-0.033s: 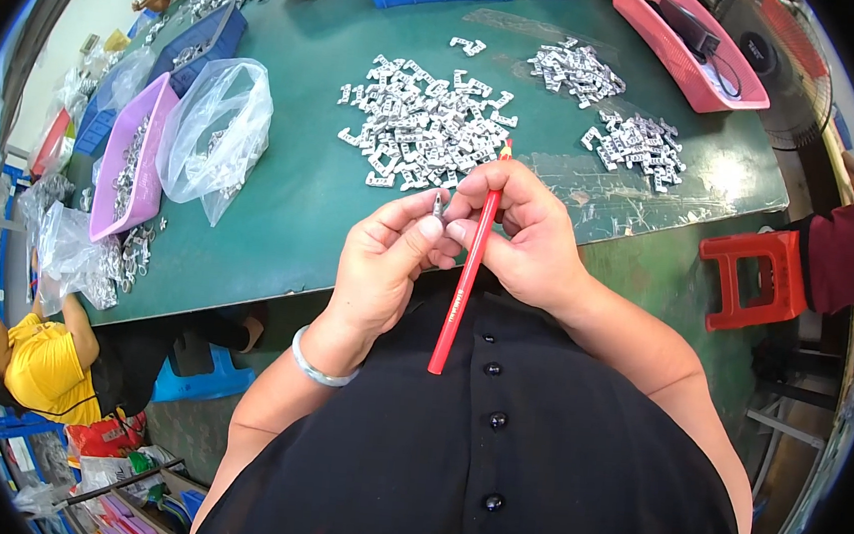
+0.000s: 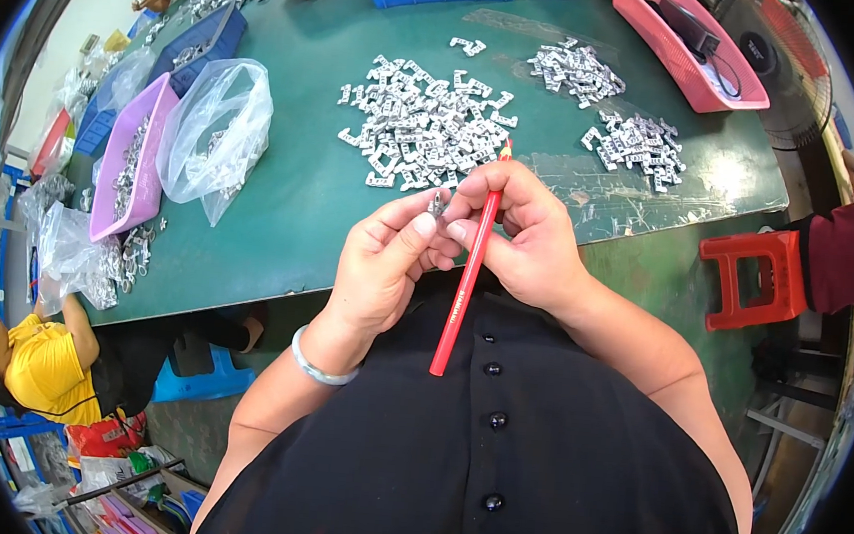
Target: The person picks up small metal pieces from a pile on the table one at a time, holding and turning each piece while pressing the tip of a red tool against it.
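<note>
My left hand (image 2: 377,268) is closed, pinching a small silvery metal part (image 2: 437,206) between thumb and forefinger. Close beside it, my right hand (image 2: 529,240) grips a red pencil (image 2: 458,315), its sharpened end pointing up and away and its long shaft slanting down toward my shirt. The right fingertips come up to the metal part; whether they also touch it is hard to see. Just beyond both hands lies a wide pile of small white-and-grey metal pieces (image 2: 428,127) with dark markings on the green table (image 2: 292,196).
Two smaller piles of like pieces (image 2: 575,73) (image 2: 642,148) lie to the right, below a pink basket (image 2: 752,92) holding a black device. At left are a clear plastic bag (image 2: 206,139) and a purple tray (image 2: 102,196). A person in yellow (image 2: 48,368) sits at the left; a red stool (image 2: 719,252) stands right.
The metal part has turned slightly between my left fingers, and the left thumb has shifted a little. The pencil's lower end has moved very slightly.
</note>
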### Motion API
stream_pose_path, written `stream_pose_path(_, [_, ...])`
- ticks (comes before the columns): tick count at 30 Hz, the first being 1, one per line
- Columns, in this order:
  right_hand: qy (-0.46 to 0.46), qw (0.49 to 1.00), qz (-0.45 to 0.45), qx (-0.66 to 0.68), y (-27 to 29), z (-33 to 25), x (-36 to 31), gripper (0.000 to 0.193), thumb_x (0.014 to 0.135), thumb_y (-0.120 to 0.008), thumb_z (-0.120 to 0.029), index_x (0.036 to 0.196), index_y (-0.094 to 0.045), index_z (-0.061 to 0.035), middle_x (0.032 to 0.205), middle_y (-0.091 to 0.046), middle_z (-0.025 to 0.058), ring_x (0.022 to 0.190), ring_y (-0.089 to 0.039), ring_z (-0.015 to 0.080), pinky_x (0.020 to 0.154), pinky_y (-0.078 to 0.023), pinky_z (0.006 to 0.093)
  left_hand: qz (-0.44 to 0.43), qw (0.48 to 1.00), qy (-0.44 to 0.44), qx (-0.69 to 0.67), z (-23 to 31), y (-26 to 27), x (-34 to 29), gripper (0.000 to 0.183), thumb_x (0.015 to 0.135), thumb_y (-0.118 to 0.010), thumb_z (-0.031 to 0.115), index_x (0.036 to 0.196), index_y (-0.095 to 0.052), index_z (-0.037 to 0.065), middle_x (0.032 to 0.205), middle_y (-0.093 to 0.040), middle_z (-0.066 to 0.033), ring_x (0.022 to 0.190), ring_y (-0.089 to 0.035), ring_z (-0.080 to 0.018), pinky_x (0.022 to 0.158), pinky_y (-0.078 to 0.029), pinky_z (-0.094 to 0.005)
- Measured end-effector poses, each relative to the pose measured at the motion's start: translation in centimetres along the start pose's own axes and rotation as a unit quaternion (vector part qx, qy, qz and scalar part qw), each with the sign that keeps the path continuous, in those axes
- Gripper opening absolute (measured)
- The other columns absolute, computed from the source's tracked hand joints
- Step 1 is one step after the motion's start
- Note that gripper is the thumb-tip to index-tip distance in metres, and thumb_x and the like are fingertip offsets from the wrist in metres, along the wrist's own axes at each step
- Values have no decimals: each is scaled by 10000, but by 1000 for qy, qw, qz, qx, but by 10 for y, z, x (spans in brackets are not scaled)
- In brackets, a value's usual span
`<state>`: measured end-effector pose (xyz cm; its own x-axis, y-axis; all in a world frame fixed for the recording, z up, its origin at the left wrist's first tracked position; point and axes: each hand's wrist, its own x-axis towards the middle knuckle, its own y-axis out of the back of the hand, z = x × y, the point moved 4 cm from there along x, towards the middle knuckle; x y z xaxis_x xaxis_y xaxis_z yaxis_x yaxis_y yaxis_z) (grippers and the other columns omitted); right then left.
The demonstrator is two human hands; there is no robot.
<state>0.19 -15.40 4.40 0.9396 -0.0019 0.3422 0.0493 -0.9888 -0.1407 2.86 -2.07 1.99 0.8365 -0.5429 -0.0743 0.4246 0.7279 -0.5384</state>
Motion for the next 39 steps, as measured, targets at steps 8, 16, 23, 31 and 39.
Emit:
stream_pose_path(8, [11,1000,25,-10,7,1,0,240,758,-557,49,972,-470,-17,841,-540,46,757,-533,94,690,-452,240,-104,986,49,-117,-3,1,2,347,913,-415,215,1173,-451,-13,910,-575,-85,776,-555,-149,683,-464,-261])
stream_pose_path(16, [12,999,27,-16,8,3,-1,232,748,-545,58,958,-478,-14,854,-531,47,776,-529,98,692,-450,241,-129,980,45,-146,-3,0,3,364,918,-396,219,1179,-432,-31,917,-568,-96,776,-552,-168,674,-466,-266])
stream_pose_path(23, [2,1000,25,-16,7,4,-1,248,733,-538,78,955,-480,-14,851,-522,43,781,-525,96,687,-449,238,-129,978,50,-159,-5,1,3,363,920,-386,222,1170,-436,-37,910,-574,-101,764,-562,-174,671,-476,-273])
stream_pose_path(31, [21,999,29,-40,7,3,-2,270,723,-553,82,964,-487,-20,843,-518,38,777,-524,99,678,-446,234,-113,980,42,-160,-9,5,3,316,920,-385,176,1151,-457,-27,907,-585,-99,773,-576,-168,677,-482,-277])
stream_pose_path(39, [32,997,34,-53,7,4,-2,274,727,-579,62,970,-490,-25,829,-519,36,774,-525,102,677,-444,237,-94,982,40,-156,-10,7,2,298,917,-394,150,1156,-464,-15,896,-593,-98,760,-577,-154,678,-483,-274])
